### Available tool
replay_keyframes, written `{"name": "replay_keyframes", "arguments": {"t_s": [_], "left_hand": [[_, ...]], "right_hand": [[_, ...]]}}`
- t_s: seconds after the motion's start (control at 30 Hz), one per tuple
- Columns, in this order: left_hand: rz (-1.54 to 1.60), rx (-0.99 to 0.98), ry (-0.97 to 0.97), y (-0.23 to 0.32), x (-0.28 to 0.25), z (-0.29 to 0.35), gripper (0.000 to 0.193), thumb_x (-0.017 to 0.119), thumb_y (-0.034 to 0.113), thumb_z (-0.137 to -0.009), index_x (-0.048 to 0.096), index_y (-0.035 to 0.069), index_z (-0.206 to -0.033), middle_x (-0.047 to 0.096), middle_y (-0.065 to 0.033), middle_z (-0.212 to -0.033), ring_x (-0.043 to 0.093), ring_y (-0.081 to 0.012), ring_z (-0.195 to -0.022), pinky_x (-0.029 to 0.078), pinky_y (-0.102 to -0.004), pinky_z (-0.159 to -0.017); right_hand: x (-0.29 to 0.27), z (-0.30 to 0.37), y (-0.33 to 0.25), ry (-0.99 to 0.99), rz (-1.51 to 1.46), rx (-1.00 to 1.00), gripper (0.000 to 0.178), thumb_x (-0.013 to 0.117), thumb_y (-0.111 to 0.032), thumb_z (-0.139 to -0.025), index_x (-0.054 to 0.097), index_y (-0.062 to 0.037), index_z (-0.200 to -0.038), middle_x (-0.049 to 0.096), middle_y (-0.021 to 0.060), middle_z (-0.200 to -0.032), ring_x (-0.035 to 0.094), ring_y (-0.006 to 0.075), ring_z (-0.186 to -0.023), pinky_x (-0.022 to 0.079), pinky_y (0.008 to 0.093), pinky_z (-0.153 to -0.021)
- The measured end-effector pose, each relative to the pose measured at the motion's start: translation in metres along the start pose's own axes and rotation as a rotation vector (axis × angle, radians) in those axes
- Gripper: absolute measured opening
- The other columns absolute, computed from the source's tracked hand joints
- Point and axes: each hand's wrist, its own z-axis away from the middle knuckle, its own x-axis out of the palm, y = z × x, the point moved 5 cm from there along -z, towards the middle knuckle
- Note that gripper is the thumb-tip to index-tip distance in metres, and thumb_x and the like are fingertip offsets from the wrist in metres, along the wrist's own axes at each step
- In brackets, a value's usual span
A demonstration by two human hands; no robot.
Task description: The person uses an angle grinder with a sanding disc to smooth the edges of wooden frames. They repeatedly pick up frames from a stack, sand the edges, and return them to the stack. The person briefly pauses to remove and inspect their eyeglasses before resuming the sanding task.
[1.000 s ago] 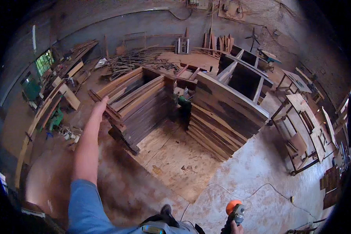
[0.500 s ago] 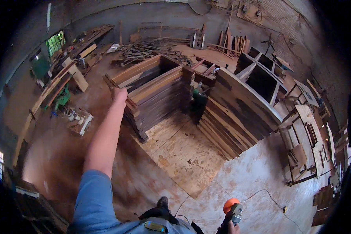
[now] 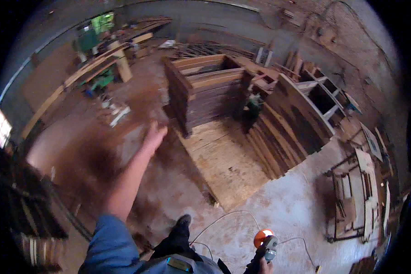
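My right hand (image 3: 266,265) grips an angle grinder (image 3: 270,249) with a round orange disc (image 3: 263,238), low in the picture. My left arm stretches forward, and its hand (image 3: 156,135) hangs over the floor, just left of the slatted wooden stack (image 3: 214,101). Motion smears its fingers; it looks apart from the wood. Beside that stack, at right, leans a second stack of boards with a large dark-stained panel (image 3: 297,109). Between them lies a pale wooden sheet (image 3: 226,169).
A cord (image 3: 228,213) loops over the floor near my feet and the grinder. Far left stands a cluttered workbench (image 3: 84,68) with a green machine (image 3: 100,80). Wooden frames (image 3: 354,196) stand at right. Scrap wood (image 3: 205,50) lies along the back wall.
My left hand has come off the wooden stack's near end and moved back toward me. The view has shifted left, and the grinder stays in my right hand.
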Motion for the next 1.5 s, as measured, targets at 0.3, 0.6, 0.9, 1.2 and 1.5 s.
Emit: {"name": "replay_keyframes", "arguments": {"t_s": [0.3, 0.6, 0.9, 1.2, 1.5], "left_hand": [[-0.277, -0.351, 0.158, -0.218, -0.223, 0.41, 0.026, 0.065, 0.023, -0.083, 0.065, 0.0, -0.094, 0.059, -0.0078, -0.069, 0.057, -0.0154, -0.063, 0.047, -0.0321, -0.057], [-0.755, -0.1, 0.967, -0.114, -0.443, 0.634, 0.022, 0.063, 0.02, -0.086, 0.067, 0.005, -0.101, 0.068, -0.0172, -0.09, 0.067, -0.0296, -0.081, 0.052, -0.0387, -0.071], [-1.287, -0.308, 1.059, -0.011, -0.641, 0.708, 0.046, 0.066, 0.021, -0.083, 0.054, 0.009, -0.126, 0.065, -0.0205, -0.105, 0.064, -0.037, -0.092, 0.053, -0.0472, -0.08], [-1.519, -0.344, 0.918, -0.026, -0.807, 0.692, 0.071, 0.07, 0.028, -0.077, 0.042, 0.002, -0.137, 0.053, -0.0184, -0.13, 0.051, -0.0361, -0.119, 0.043, -0.0446, -0.101], [-1.352, -0.365, 0.698, -0.016, -0.832, 0.669, 0.04, 0.071, 0.026, -0.076, 0.063, 0.005, -0.109, 0.065, -0.0188, -0.106, 0.061, -0.0372, -0.101, 0.05, -0.048, -0.088]], "right_hand": [[0.073, -0.018, -0.013, -0.509, 0.145, -0.045, 0.053, 0.064, -0.046, -0.089, 0.059, -0.001, -0.116, 0.065, 0.0107, -0.089, 0.064, 0.0219, -0.074, 0.052, 0.0348, -0.066], [0.164, 0.037, -0.003, -0.866, 0.327, -0.064, 0.053, 0.064, -0.047, -0.089, 0.06, -0.0003, -0.114, 0.066, 0.0111, -0.089, 0.064, 0.0222, -0.075, 0.052, 0.0346, -0.066], [0.183, 0.12, 0.042, -0.921, 0.376, -0.013, 0.054, 0.064, -0.048, -0.089, 0.061, 0.0004, -0.111, 0.067, 0.0115, -0.088, 0.065, 0.0226, -0.076, 0.053, 0.0345, -0.067], [0.155, 0.232, 0.112, -0.794, 0.327, 0.028, 0.054, 0.064, -0.049, -0.088, 0.062, 0.0011, -0.109, 0.068, 0.0119, -0.088, 0.066, 0.0229, -0.076, 0.053, 0.0343, -0.068], [0.146, 0.291, 0.142, -0.769, 0.319, 0.06, 0.058, 0.063, -0.05, -0.089, 0.059, 0.0009, -0.115, 0.068, 0.0127, -0.088, 0.066, 0.0239, -0.076, 0.054, 0.0353, -0.068]]}}
